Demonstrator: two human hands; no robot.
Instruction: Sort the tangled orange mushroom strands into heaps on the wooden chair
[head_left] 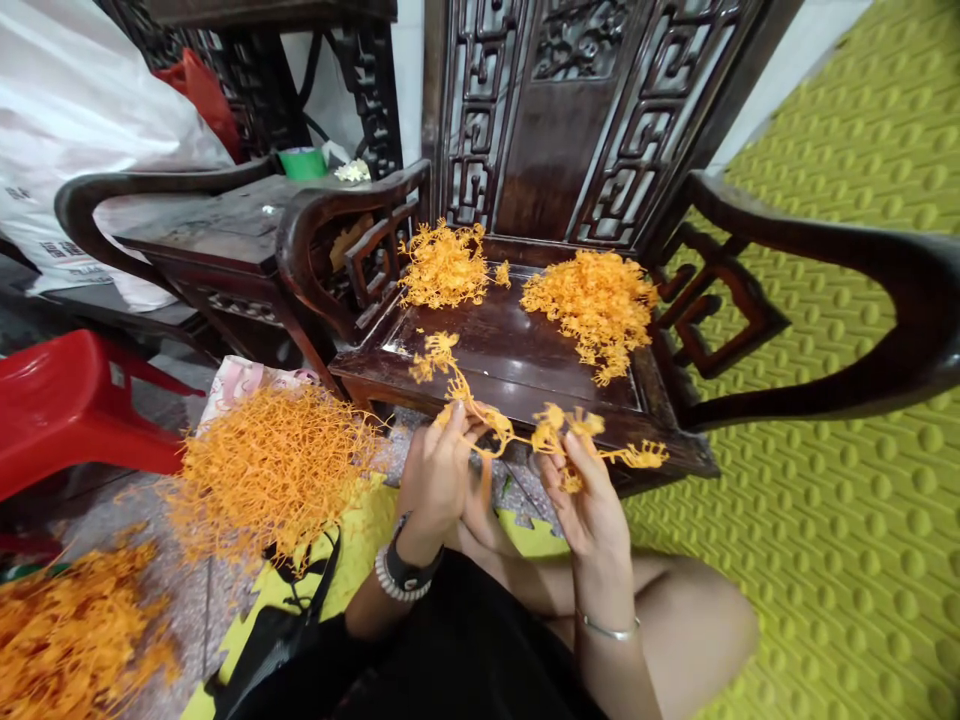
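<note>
My left hand (442,460) pinches one end of an orange plastic sprig (495,425), just in front of the wooden chair's seat. My right hand (589,490) is closed on more orange plastic flower pieces (555,430), which stick out past the fingers to the right. A thin orange strand runs between the two hands. On the dark seat (495,350) beyond them lie a left pile of orange pieces (446,265) and a larger right pile (596,305). Whether the pieces in my two hands are joined is hard to tell.
A heap of thin orange stems (277,470) stands left of my legs, with another orange heap (75,630) nearer. A red stool (75,400), a side table (225,225) with green tape (303,162), and white bags (97,120) are left. Yellow mat (840,560) covers the right.
</note>
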